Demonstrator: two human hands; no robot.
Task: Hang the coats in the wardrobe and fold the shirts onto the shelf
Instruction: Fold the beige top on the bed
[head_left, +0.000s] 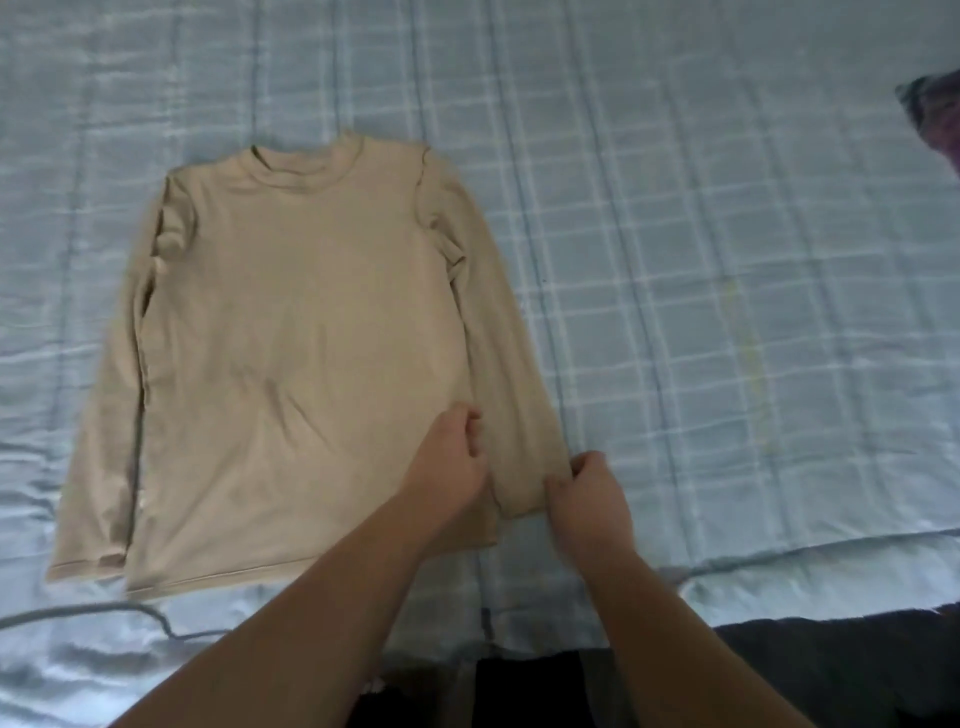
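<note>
Flat on bed (727, 260): beige shirt (291, 322). Left hand (449, 457) and right hand (587, 493) each pinch its near sleeve cuff.

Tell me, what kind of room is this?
Probably a bedroom: a beige long-sleeved shirt lies flat on a bed's pale blue checked quilt, and the quilt's edge drops off near the person.

Left hand (453, 457): bare forearm enters from lower left, reaches up and right; fingers curled, pinching fabric at fingertips.
Right hand (587, 493): bare forearm enters from bottom right of centre, reaches up and left; fingers curled, thumb and forefinger pinching fabric edge.
Hands near each other, apart, knuckles up.
</note>
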